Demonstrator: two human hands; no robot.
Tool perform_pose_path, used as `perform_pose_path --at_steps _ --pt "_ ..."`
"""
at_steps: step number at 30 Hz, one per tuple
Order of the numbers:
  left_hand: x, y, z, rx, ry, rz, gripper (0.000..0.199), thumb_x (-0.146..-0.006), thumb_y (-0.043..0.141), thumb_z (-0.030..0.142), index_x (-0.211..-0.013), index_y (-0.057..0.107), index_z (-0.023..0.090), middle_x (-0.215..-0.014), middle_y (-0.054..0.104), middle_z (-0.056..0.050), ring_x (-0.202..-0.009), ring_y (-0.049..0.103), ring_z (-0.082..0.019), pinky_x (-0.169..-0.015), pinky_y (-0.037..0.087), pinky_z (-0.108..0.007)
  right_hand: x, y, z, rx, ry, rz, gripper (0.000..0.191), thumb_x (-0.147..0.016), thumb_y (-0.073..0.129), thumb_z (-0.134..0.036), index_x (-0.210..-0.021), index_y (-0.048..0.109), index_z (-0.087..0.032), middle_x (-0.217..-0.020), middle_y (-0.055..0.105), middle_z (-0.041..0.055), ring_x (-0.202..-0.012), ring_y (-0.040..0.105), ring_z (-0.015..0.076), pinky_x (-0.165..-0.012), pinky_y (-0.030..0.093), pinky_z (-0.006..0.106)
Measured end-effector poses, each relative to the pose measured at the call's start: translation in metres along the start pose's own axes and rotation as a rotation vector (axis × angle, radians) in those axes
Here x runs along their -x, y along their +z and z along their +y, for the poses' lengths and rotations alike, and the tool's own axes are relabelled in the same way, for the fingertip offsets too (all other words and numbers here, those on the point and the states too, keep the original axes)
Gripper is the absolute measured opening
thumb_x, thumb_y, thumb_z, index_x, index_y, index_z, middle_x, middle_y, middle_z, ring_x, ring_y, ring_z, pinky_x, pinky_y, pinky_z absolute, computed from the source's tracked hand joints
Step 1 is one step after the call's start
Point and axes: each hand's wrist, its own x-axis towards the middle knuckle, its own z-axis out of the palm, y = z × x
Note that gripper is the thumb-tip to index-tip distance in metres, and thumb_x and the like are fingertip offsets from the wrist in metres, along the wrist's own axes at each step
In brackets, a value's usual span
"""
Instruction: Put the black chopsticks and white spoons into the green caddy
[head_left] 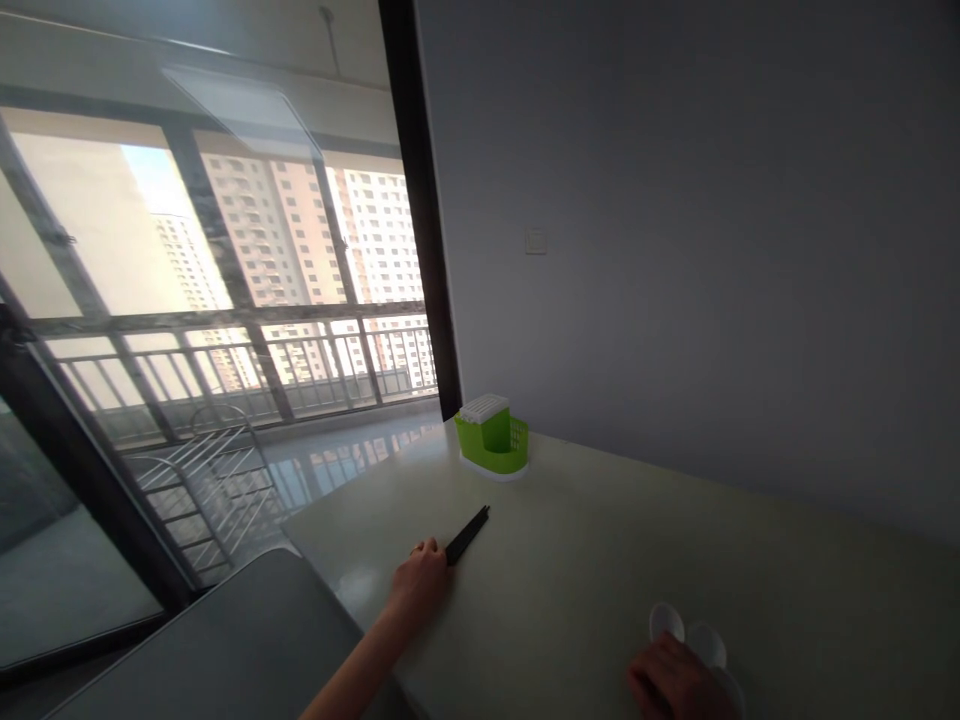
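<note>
Looking down from head height, the view takes in a pale table [600, 560] set against a plain grey wall [712, 250], with a large glass balcony door [210, 330] to the left and tall apartment blocks beyond the railing.

The left hand [421, 580] reaches out over the table, near its left edge, with the bare forearm stretching back toward the bottom of the frame. Its fingers are curled around the near end of a pair of black chopsticks [469, 533], which lie low over the tabletop and point away toward the far corner.

The right hand [675, 685] sits at the bottom right, partly cut off by the frame. It rests on a cluster of white spoons [686, 630], whose rounded bowls show just beyond the fingers. Whether the fingers close around the handles cannot be told.

Farther back, near the wall and the door frame, a green plastic cutlery holder [493, 437] with a white slotted top stands upright on the table, well apart from both hands.

A wire drying rack [210, 470] stands outside on the balcony floor.
</note>
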Motion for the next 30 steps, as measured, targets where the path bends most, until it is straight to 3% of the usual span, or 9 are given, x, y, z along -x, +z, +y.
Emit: perform_pose_path --at_steps 9,14,18,21,24,27,30 --pt "0.070 0.012 0.118 0.104 0.229 -0.029 0.026 -0.081 0.050 0.029 -0.101 0.061 0.016 -0.104 0.059 -0.011 -0.095 0.058 -0.024 -0.077 0.049 -0.034 -0.004 -0.006 -0.013 -0.040 0.111 -0.021 0.025 -0.090 0.039 -0.020 -0.071 0.054 -0.022 -0.066 0.060 -0.0002 -0.068 0.057 0.0182 -0.066 0.040 0.029" --pt "0.092 0.008 0.160 0.154 0.305 -0.092 0.027 -0.081 0.052 0.032 -0.101 0.061 0.017 -0.102 0.061 -0.013 -0.095 0.059 -0.027 -0.076 0.051 -0.037 -0.005 -0.010 -0.018 -0.026 0.143 -0.043 0.022 -0.089 0.041 -0.020 -0.071 0.053 -0.022 -0.065 0.060 -0.0008 -0.066 0.057 0.0177 -0.068 0.038 0.029" --pt "0.102 0.004 0.183 0.183 0.291 -0.189 0.031 -0.079 0.053 0.033 -0.105 0.059 0.016 -0.102 0.061 -0.014 -0.094 0.061 -0.029 -0.075 0.051 -0.039 -0.005 -0.012 -0.020 -0.036 0.180 -0.082 0.019 -0.088 0.043 -0.020 -0.072 0.054 -0.022 -0.068 0.060 -0.0001 -0.068 0.057 0.0184 -0.065 0.037 0.028" --pt "0.103 0.005 0.189 0.170 0.310 -0.243 0.034 -0.078 0.054 0.036 -0.105 0.059 0.017 -0.100 0.062 -0.014 -0.091 0.062 -0.029 -0.073 0.051 -0.040 -0.005 -0.011 -0.019 -0.044 0.187 -0.091 0.017 -0.087 0.044 -0.020 -0.075 0.056 -0.022 -0.070 0.061 0.0002 -0.069 0.057 0.0182 -0.063 0.038 0.027" --pt "0.086 0.004 0.177 0.122 0.382 -0.148 0.035 -0.078 0.054 0.044 -0.101 0.060 0.019 -0.095 0.063 -0.012 -0.088 0.062 -0.028 -0.072 0.050 -0.039 -0.005 -0.007 -0.017 -0.034 0.171 -0.034 0.016 -0.086 0.044 -0.022 -0.080 0.059 -0.023 -0.070 0.062 0.0008 -0.067 0.058 0.0185 -0.062 0.038 0.027" --pt "0.039 -0.010 0.152 0.035 0.372 0.071 0.030 -0.082 0.051 0.041 -0.101 0.058 0.019 -0.095 0.062 -0.009 -0.088 0.062 -0.024 -0.074 0.049 -0.036 -0.004 0.000 -0.015 -0.036 0.113 0.027 0.015 -0.086 0.046 -0.025 -0.089 0.060 -0.025 -0.074 0.065 0.0002 -0.071 0.059 0.0188 -0.067 0.039 0.028" --pt "-0.026 -0.039 0.123 -0.059 0.273 0.200 0.026 -0.084 0.051 0.031 -0.106 0.056 0.018 -0.101 0.060 -0.010 -0.093 0.060 -0.022 -0.071 0.049 -0.031 -0.002 0.013 -0.010 0.003 0.059 0.069 0.018 -0.089 0.045 -0.034 -0.093 0.060 -0.026 -0.074 0.065 -0.0008 -0.074 0.059 0.0188 -0.071 0.038 0.029"
